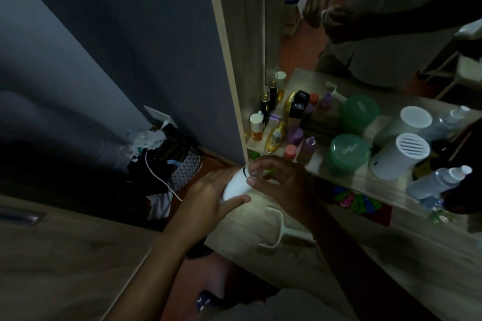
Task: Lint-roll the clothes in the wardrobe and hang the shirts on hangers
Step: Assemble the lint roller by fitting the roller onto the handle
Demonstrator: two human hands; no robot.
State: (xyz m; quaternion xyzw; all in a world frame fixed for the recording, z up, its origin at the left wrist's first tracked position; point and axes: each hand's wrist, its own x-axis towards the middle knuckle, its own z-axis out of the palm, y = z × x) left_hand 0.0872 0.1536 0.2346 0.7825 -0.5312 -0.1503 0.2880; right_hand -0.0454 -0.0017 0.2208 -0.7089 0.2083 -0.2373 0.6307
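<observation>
- Lint roll [234,186]: a white cylinder, held in the air over the desk's left corner, just beside the lower edge of the grey panel [117,47].
- Wooden panel [65,255] fills the lower left. Its slanted edge and the desk's left edge leave a narrow strip of red-brown floor [182,281] between them.
- Heap of bags and cloth [161,161] sits on the floor against the grey panel, a white cord [161,178] trailing across it.
- Left hand [206,197]: grip wrapped round the roll's lower end, thumb beneath.
- Right hand [284,182]: grip a fingertip pinch on the roll's upper end.
- White roller handle [277,227] lies flat on the desk [339,268], under the right forearm and near the left edge. The desk top nearer the person is bare.
- Bottles [273,135], a green jar [348,151], a white canister [399,156] and a spray bottle [438,180] crowd the desk's far edge, close together.
</observation>
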